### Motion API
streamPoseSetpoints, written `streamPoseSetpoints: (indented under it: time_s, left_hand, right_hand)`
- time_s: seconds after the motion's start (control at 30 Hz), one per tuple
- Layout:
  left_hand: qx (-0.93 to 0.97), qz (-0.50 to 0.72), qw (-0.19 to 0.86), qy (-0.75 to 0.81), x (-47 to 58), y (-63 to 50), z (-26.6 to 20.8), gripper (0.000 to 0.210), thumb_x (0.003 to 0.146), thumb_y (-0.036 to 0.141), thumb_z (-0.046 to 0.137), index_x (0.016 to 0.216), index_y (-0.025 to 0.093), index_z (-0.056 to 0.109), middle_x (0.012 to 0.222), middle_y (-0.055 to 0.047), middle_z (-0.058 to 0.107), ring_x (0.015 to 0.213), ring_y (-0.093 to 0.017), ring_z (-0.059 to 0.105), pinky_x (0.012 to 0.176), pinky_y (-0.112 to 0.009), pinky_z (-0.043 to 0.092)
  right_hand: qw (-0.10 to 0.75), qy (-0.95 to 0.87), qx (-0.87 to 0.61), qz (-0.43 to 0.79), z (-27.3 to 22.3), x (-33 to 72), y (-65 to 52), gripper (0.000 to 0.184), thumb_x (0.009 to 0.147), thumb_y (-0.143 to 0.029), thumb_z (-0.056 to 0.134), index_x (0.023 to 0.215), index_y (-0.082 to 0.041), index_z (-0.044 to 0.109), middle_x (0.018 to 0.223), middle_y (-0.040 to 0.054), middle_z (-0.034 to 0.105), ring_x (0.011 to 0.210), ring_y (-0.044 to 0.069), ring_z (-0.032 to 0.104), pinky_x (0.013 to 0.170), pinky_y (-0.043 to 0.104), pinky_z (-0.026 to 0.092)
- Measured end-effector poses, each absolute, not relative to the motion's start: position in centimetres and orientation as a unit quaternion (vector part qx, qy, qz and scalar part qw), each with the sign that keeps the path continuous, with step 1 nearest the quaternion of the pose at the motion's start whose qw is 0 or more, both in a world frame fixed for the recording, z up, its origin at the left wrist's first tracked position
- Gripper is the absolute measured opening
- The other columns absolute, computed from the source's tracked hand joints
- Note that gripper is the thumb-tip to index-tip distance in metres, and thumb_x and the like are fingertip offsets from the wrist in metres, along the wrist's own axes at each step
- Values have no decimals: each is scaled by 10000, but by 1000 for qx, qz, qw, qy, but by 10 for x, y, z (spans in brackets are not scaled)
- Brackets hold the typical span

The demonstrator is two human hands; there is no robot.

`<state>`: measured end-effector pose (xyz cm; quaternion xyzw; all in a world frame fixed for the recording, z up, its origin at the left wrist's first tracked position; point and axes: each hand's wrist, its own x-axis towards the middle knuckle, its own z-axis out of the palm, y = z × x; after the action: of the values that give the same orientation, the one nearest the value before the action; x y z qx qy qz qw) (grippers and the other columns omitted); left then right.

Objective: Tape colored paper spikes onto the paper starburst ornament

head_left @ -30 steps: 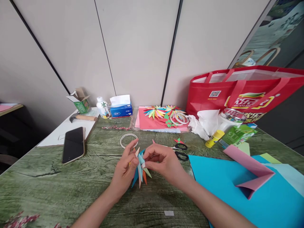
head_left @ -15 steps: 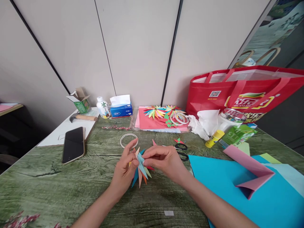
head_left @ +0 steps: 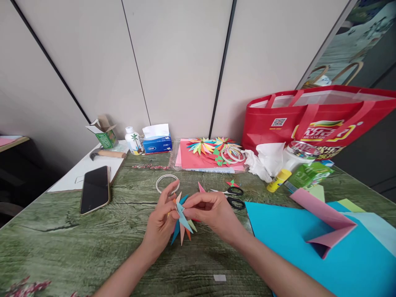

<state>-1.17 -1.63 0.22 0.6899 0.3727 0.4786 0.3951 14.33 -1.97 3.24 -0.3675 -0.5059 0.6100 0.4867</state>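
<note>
The surface (head_left: 102, 235) has a green wood-grain finish and stands against a pale panelled wall (head_left: 182, 62).

Workpiece location: the multicoloured folded-paper star (head_left: 182, 236) is above the near middle of the surface, between the two hands.

Left hand (head_left: 159, 222): grasping the star at its left side, thumb and index finger close to the centre, one finger raised clear.

Right hand (head_left: 216, 212): thumb and index finger pinched at the upper part of the light blue piece (head_left: 185, 221).

Change over the last second: the light blue piece has swung from near upright to a slant. Its point is now directed down and to the right, across the neighbouring points. The left hand's grip is essentially unchanged.

Significance: the piece appears to be undergoing angular adjustment against a steadied star. Seating cannot be confirmed, because the fingers cover the inner folds.

Adjacent items: scissors (head_left: 235, 191) lie beyond the right hand; a white ring (head_left: 157, 184) lies beyond the left.
</note>
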Motion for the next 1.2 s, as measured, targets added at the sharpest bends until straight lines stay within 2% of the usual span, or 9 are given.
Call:
streamPoseSetpoints:
  time_s: [0.17,0.4,0.63,0.8,0.87,0.93,1.07,1.2]
  left_hand:
    - [687,486,391,373,-12,-17,3,405,810,473,441,547,182,540,1369,-89,379,1250,-275,341,1022,-445,299]
    - [701,481,388,355,-11,-17,1,367,814,463,434,620,193,586,1387,-82,338,1239,-284,347,1027,-469,276]
    - [726,466,365,350,-13,-18,-2,392,826,428,439,541,186,559,1392,-64,330,1213,-266,369,1008,-444,297]
    - [729,450,356,373,-12,-18,2,398,807,505,413,620,204,595,1384,-88,351,1246,-263,333,1016,-439,276]
    - [701,460,391,378,-12,-16,3,410,786,548,410,688,204,610,1377,-107,370,1260,-273,321,1018,-445,276]
    - [656,475,454,371,-11,-14,3,400,801,532,405,735,200,618,1352,-115,417,1262,-275,332,1012,-446,287]
    - [521,484,633,307,-10,-9,2,387,826,510,388,891,204,615,1217,-127,561,1205,-288,426,964,-476,351]
    - [393,448,763,250,-9,-8,4,492,837,556,281,1028,196,555,1169,-158,605,1157,-302,483,930,-536,362]
  right_hand:
    - [483,-494,-384,612,33,141,-22,104,577,-226,735,641,-161,684,661,1,664,605,121,593,631,258,500]
    - [491,-493,-399,597,33,140,-22,92,564,-196,710,591,-157,631,640,-7,637,600,109,568,592,230,489]
    - [461,-516,-407,597,31,138,-25,111,591,-180,670,596,-147,564,619,-17,594,557,90,533,533,206,446]
    - [418,-590,-419,549,36,162,-9,114,647,-199,628,727,-159,558,620,-36,564,541,79,507,532,203,418]
    - [420,-631,-440,481,36,179,1,108,666,-217,612,748,-155,578,661,-18,583,579,92,527,562,215,424]
    - [365,-675,-483,422,33,195,10,83,677,-211,598,727,-148,617,660,1,607,593,108,535,563,223,418]
    - [219,-735,-502,400,27,210,15,78,644,-163,603,667,-166,677,557,-11,613,515,116,530,479,206,373]
    - [165,-767,-496,373,25,207,12,55,610,-166,647,641,-178,691,546,-10,627,521,133,548,457,201,349]
